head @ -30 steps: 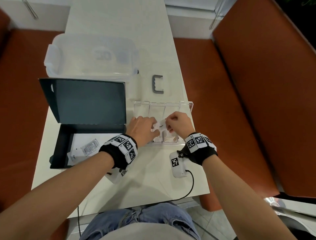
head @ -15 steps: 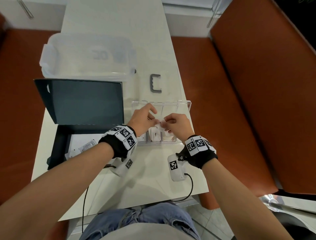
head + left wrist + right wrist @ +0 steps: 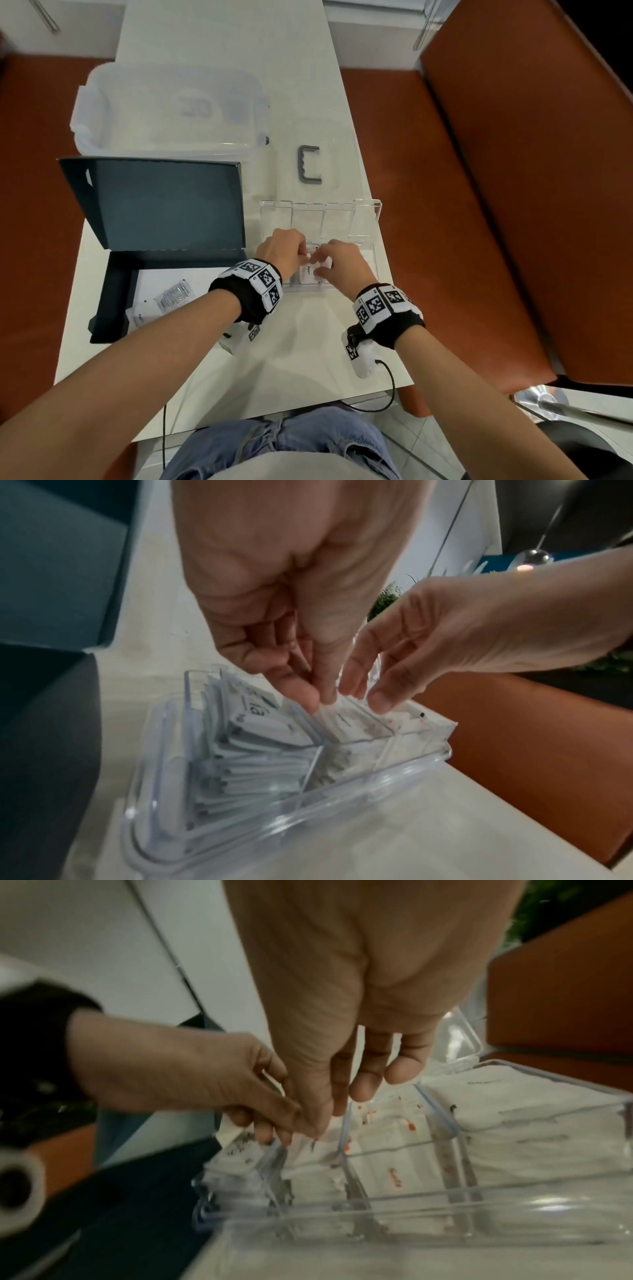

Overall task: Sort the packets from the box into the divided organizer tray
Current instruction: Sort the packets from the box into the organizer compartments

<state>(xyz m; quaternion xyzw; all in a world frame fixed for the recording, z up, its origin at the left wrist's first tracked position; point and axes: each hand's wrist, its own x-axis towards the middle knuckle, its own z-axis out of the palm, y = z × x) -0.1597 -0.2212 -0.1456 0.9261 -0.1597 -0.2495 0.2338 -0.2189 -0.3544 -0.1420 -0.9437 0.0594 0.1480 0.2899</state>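
Both hands meet over the clear organizer tray [image 3: 368, 219] on the desk [image 3: 308, 359]: the left hand [image 3: 282, 251] and right hand [image 3: 342, 265] each pinch one white packet [image 3: 337, 715] above a middle compartment.

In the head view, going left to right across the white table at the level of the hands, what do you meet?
Dark box with loose packets in its base → left hand → white packet pinched between both hands → right hand → right end of the clear organizer tray.
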